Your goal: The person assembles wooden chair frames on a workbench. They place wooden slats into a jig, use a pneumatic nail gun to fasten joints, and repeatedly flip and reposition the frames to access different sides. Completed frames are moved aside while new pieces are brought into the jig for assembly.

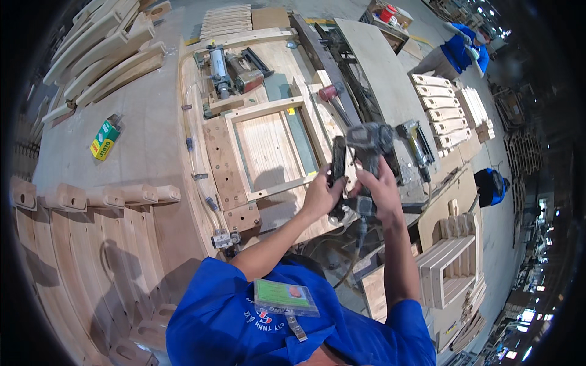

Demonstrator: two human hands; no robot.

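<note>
A dark pneumatic nail gun is held up in front of me over the bench's right side. My right hand is wrapped round its grip, with an air hose running down from below. My left hand has its fingers closed on the gun's long black magazine. Whether loose nails are between those fingers cannot be seen. Beyond the left hand a rectangular wooden frame lies in a wooden jig. A red-headed mallet rests at the jig's right.
Two more nail guns, one silver-blue, lie at the jig's far end; another lies to the right. A green-yellow box sits on the left board. Curved wooden pieces are stacked far left. A co-worker in blue stands far right.
</note>
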